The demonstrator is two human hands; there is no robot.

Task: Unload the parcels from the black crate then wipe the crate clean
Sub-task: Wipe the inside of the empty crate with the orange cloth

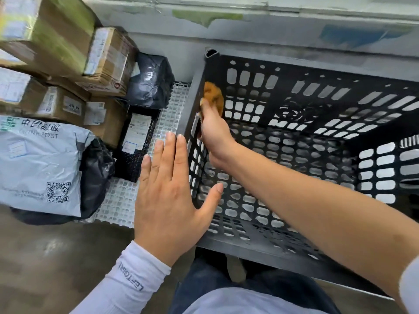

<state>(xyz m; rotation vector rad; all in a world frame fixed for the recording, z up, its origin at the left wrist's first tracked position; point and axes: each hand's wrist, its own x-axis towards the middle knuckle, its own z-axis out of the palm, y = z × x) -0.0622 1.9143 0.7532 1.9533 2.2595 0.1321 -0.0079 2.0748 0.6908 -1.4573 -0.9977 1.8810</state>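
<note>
Spread flat with fingers straight, the left hand (pixel 169 191) is hovering over, perhaps touching, the left rim of the black crate (pixel 306 260), which is sitting emptied on the floor. Inside it, the right hand (pixel 214 130) is gripping an orange cloth (pixel 213 94), pressing it against the left wall. Unloaded parcels (pixel 68 87) are lying piled just beside the crate on a white grid mat (pixel 122 200).
</note>
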